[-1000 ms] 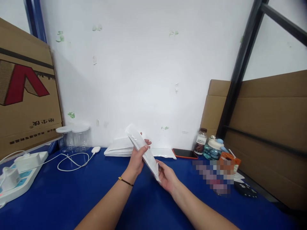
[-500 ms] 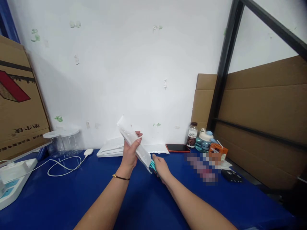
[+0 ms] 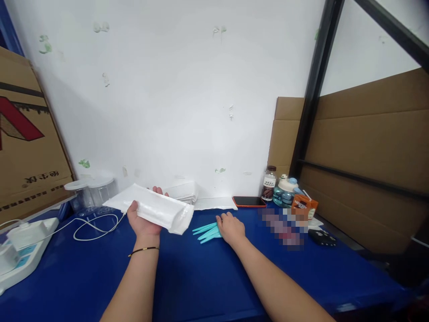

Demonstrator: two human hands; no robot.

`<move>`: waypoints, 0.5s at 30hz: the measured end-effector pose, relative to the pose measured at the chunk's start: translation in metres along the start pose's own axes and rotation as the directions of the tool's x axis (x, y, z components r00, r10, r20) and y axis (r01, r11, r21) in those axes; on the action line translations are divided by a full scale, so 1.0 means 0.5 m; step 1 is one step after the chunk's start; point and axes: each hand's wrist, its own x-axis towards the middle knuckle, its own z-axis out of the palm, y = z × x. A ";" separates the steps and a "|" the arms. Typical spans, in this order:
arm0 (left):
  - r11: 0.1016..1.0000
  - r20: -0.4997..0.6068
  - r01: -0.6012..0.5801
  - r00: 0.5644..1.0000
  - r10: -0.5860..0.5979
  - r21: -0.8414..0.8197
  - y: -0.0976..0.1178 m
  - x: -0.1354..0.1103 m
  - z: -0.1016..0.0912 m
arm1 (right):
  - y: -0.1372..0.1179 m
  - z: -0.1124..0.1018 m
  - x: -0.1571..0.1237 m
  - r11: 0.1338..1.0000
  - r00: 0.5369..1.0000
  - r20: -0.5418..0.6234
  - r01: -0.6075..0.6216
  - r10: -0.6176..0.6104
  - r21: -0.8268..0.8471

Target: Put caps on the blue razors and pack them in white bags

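Observation:
My left hand (image 3: 145,224) holds a long white plastic mailing pouch (image 3: 162,210) above the table, thumb on top and palm beneath. The pouch lies nearly level, its crumpled end to the right. Whether anything is inside cannot be seen. Over the middle of the table, my right hand (image 3: 232,228) is closed over several flat turquoise pointed sticks (image 3: 208,231). Their tapered tips fan out to the left, close to the blue surface; the other ends are hidden under the fingers.
Along the wall are a stack of white pouches (image 3: 184,191) and a phone (image 3: 249,202). A brown-capped bottle (image 3: 268,184), a drinking bottle (image 3: 285,194), an orange packet (image 3: 304,207) and a black object (image 3: 322,237) stand right. Clear jars (image 3: 102,194) and a power strip (image 3: 25,264) are left.
The turquoise sticks have come out of the pouch and are now under my right hand, low on the table. My left hand has moved left with the pouch and turned it flatter.

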 end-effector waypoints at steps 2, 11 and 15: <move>0.999 0.002 -0.040 0.999 0.040 0.000 0.006 0.006 -0.020 | 0.007 0.007 0.003 0.996 1.000 -0.026 0.009 -0.007 0.084; 0.821 -0.323 0.123 0.943 0.079 0.558 0.039 0.024 -0.096 | 0.027 0.008 0.007 0.916 0.998 -0.033 0.062 -0.054 0.397; 0.750 -0.281 0.052 0.942 0.182 0.660 0.079 -0.013 -0.128 | 0.058 -0.025 0.029 0.889 0.983 0.114 0.080 -0.146 0.451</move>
